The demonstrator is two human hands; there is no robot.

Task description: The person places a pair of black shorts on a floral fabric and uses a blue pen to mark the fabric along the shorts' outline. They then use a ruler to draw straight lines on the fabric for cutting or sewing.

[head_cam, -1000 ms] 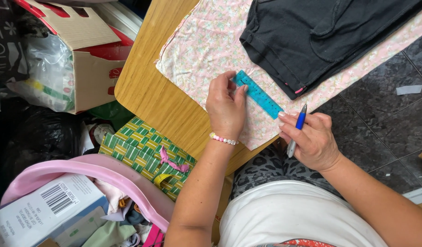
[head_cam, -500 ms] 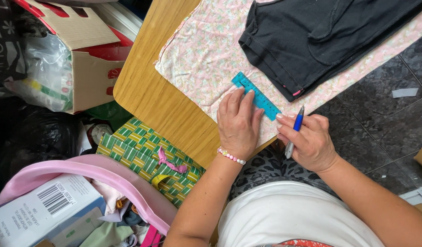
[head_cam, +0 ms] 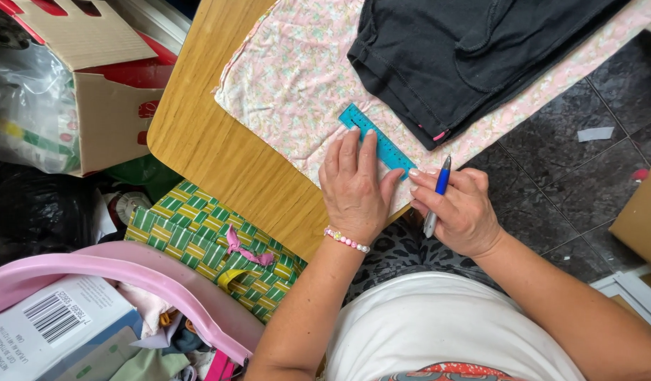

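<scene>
Teal plastic ruler (head_cam: 379, 140) looks light, stiff, slippery on soft floral fabric (head_cam: 290, 85); left hand (head_cam: 355, 187) fingers pressed flat pinning it, right hand (head_cam: 461, 212) fingers pinching blue pen (head_cam: 437, 194)

Domestic sewing corner in a home. Indicators: a wooden table (head_cam: 219, 152) at frame centre carrying floral fabric (head_cam: 297, 77); dark tiled floor (head_cam: 558, 176) at right; an open cardboard box (head_cam: 92, 77) at upper left; a pink laundry basket (head_cam: 128, 271) of cloth scraps at lower left.
</scene>
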